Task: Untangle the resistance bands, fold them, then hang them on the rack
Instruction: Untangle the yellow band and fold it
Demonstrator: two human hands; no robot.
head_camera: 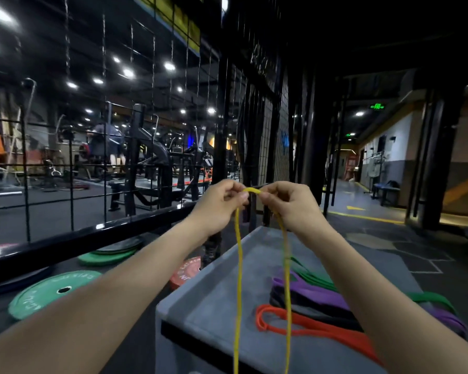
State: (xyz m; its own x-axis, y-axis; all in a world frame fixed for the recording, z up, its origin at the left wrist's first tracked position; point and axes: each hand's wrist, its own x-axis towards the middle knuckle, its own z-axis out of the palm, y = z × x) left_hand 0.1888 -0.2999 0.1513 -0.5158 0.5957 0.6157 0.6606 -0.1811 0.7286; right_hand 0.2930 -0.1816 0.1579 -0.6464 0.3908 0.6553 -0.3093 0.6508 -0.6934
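1. left hand and right hand are raised close together; each pinches the top bend of the yellow band between thumb and fingers.
2. the yellow band hangs below the hands as two strands that run down out of view.
3. the grey box carries the orange band, purple band, a black band and green band, apparently overlapping.
4. green weight plate lies on the floor to the left, beside the black wire grid rack.

Two hands, left and right. Five bands: yellow, orange, black, purple, green (the far ones overlap). Two green plates, near and far; one red plate.
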